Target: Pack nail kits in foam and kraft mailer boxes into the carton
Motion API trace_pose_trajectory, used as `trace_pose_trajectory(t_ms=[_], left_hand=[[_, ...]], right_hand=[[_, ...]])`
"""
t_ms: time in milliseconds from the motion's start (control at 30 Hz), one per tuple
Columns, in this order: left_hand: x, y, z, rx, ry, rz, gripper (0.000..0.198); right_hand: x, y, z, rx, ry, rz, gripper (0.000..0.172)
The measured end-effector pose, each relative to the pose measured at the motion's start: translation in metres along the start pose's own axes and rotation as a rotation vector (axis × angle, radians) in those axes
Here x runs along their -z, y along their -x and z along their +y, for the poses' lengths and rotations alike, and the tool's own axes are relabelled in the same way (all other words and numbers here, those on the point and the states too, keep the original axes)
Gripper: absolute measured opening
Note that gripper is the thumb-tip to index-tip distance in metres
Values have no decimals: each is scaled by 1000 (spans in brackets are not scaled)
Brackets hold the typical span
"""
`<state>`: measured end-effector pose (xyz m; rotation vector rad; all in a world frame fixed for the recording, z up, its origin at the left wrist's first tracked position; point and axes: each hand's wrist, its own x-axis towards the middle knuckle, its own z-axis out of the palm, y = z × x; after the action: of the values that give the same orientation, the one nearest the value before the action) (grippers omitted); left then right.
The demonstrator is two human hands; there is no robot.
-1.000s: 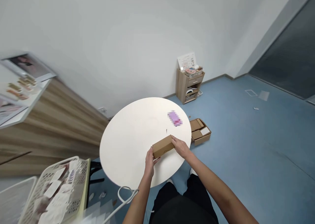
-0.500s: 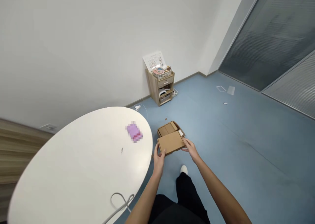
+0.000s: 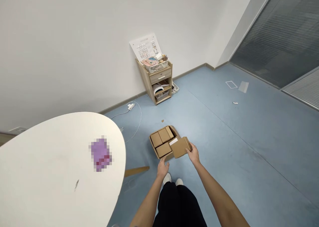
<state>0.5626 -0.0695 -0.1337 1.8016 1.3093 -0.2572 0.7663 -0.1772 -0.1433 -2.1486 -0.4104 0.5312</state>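
A flat brown cardboard box is gripped at its right end by my right hand. It is tilted over the right front corner of a larger open carton on the floor. Inside that carton lie several smaller brown boxes and a white item. My left hand is at the carton's front edge, thumb apart from the fingers, holding nothing. Whether its fingertips touch the carton I cannot tell.
At the left stands a white round-edged table with a blurred purple item on it; its wooden leg slants out. A small wooden cabinet is against the wall. A white cable and power strip lie on the floor.
My left hand has let go of the flat box and dropped to the carton's front. The box, now in my right hand alone, is turned and further right. My view has moved closer to the carton.
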Motion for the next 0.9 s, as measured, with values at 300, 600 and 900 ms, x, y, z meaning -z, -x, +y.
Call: trace_pose_trajectory(t_ms=[300,600,900], left_hand=[[-121,-163,-98,34,-321,-108,64],[-161,-193,-138,123,-448,-243,72],[-103,-144,-80,51,-285,-81,66]], right_hand=[[-150,-108,155,61,149,-24,54],[-203,-124,219,129,252,-32,54],[-170,-122,174,60,689,-207,64]])
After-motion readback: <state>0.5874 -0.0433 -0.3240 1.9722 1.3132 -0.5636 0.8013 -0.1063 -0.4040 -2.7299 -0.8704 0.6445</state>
